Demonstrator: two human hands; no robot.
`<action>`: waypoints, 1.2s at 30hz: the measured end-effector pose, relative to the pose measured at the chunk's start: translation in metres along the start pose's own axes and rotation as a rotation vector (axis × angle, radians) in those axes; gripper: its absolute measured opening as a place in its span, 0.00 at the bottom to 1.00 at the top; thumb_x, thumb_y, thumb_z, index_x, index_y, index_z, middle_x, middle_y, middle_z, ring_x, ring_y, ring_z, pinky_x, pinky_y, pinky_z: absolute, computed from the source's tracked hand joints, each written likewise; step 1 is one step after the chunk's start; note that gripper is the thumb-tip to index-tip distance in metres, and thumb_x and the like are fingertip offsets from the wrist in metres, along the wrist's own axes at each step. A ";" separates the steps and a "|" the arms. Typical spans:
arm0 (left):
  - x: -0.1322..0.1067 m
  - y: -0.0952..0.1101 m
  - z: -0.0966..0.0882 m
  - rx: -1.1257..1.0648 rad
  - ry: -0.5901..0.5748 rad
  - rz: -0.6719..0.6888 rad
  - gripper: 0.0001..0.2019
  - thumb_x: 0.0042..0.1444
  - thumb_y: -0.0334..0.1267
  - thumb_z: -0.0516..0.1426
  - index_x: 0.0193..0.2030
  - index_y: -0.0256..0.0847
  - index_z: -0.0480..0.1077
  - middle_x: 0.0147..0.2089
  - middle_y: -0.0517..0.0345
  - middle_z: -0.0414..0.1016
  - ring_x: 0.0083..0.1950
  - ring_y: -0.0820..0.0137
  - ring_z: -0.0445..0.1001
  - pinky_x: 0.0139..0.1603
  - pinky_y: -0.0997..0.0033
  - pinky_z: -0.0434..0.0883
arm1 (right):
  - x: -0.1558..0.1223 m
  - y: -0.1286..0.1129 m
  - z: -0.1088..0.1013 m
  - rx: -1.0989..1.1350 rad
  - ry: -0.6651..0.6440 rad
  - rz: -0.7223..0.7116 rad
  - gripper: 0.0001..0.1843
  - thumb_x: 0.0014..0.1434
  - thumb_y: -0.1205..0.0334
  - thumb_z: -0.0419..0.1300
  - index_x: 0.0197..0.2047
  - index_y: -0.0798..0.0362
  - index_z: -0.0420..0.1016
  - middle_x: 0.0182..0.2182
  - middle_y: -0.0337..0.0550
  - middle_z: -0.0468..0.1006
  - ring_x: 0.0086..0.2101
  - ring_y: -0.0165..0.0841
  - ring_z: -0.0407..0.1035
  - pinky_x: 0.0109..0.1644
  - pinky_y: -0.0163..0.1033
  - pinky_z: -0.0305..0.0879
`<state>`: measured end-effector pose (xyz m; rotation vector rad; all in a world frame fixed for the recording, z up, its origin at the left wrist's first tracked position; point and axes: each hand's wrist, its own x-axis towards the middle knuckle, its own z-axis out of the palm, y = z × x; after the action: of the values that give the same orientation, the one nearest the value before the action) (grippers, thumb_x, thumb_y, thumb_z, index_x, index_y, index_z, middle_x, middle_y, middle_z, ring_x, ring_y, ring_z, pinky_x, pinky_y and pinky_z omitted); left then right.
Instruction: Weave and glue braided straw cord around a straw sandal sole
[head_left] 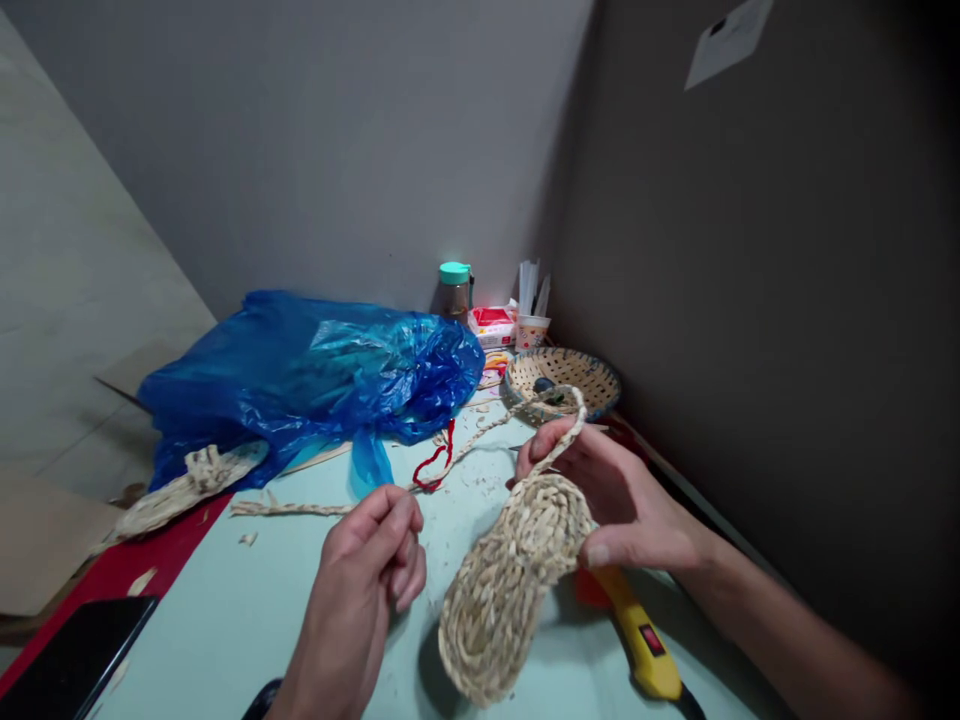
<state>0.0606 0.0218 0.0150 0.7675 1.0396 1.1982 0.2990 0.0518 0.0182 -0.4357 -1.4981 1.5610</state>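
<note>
Foremost, near centre: right hand (615, 500) grips a straw coil (510, 590), an oval of braided straw held tilted on edge just above the table (262, 610). The thumb lies across the coil's right rim and the fingers are curled behind its far end, half closed.

The loose braid (577, 405) rises from the coil, loops over the right fingers, then runs left across the table past a red cord (435, 465).

Left hand (375, 560) is near left of the coil, not touching it. Its fingers are drawn in and the thumb is pressed to the forefinger in a tight pinch. What it pinches, if anything, cannot be told. The braid's run passes just beyond its fingertips.

A yellow tool (645, 640) with a red switch lies on the table under the right wrist.

Far right: shallow woven basket (562, 375) against the dark wall. Behind it are a paper cup (531, 330) with white sticks, a red-and-white box (493, 325) and a jar (454, 290) with a teal lid.

Far left: crumpled blue plastic bag (315, 370). A second straw piece (180, 490) lies at its near edge, partly on a red mat (135, 565).

Near left corner: black phone (75, 660), screen dark. Straw scraps are scattered over the pale table top.
</note>
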 end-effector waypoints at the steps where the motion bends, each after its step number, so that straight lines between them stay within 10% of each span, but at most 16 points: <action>1: -0.002 -0.002 0.001 0.038 -0.021 0.007 0.17 0.56 0.47 0.65 0.25 0.39 0.66 0.17 0.72 0.53 0.17 0.82 0.47 0.17 0.81 0.51 | 0.000 0.001 0.002 -0.003 -0.011 0.012 0.31 0.48 0.63 0.76 0.51 0.51 0.67 0.47 0.44 0.71 0.46 0.34 0.67 0.47 0.36 0.66; 8: -0.015 -0.011 0.004 0.347 -0.091 0.061 0.22 0.56 0.55 0.62 0.23 0.41 0.63 0.17 0.70 0.51 0.19 0.79 0.47 0.20 0.76 0.46 | -0.004 0.002 0.016 -0.043 -0.098 0.100 0.36 0.42 0.67 0.80 0.51 0.52 0.67 0.46 0.44 0.72 0.46 0.36 0.69 0.54 0.42 0.65; 15: -0.006 -0.002 0.003 0.618 -0.054 0.203 0.13 0.57 0.41 0.61 0.22 0.41 0.73 0.21 0.60 0.74 0.22 0.73 0.67 0.27 0.75 0.64 | -0.003 -0.006 0.014 -0.212 -0.127 0.086 0.33 0.45 0.61 0.79 0.50 0.53 0.69 0.46 0.46 0.74 0.48 0.40 0.70 0.57 0.46 0.65; 25: -0.006 0.000 0.009 0.687 -0.064 0.262 0.07 0.51 0.34 0.63 0.26 0.46 0.82 0.27 0.58 0.83 0.30 0.65 0.76 0.33 0.72 0.70 | -0.004 -0.011 0.018 -0.396 -0.112 0.030 0.30 0.45 0.60 0.78 0.49 0.51 0.73 0.45 0.43 0.77 0.46 0.39 0.72 0.54 0.42 0.66; 36: -0.005 -0.006 -0.003 0.500 0.017 0.281 0.19 0.64 0.47 0.56 0.23 0.44 0.61 0.21 0.66 0.59 0.23 0.73 0.59 0.27 0.71 0.58 | 0.000 -0.010 0.013 -0.281 -0.126 0.046 0.30 0.46 0.64 0.78 0.49 0.53 0.71 0.45 0.43 0.75 0.48 0.38 0.70 0.56 0.43 0.66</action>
<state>0.0597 0.0159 0.0093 1.3294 1.2962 1.1912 0.2922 0.0424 0.0301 -0.5434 -1.8262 1.4397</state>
